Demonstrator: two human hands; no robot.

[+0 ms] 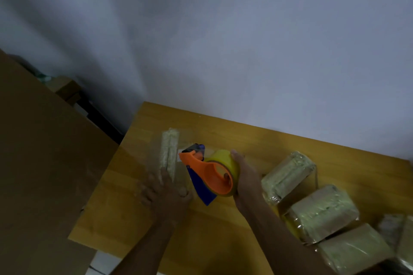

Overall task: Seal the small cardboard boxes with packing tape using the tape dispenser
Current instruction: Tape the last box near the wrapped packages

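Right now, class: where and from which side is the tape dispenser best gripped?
Grip the tape dispenser around its yellow tape roll, from the right, as the right hand does here. The round roll fills a curled hand, and the orange frame's cutter end points left toward the box under the left hand, staying unobstructed.

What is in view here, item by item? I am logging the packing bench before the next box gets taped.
Tape dispenser: one, orange frame with blue body, mid-table, held.
Tape roll: one, yellow, mounted in the dispenser.
Box being taped: one, brown with a pale tape strip, left part of the table; outline blurred.
Taped boxes: at least three, brown under glossy tape, in a row on the table's right; more at the frame edge, count unclear.
Table: one, yellowish wood, against the wall.
Cardboard sheet: one, brown, large, at left.
Wall: white-grey, behind.
Left hand: pressing on the box.
Right hand: gripping the tape roll.
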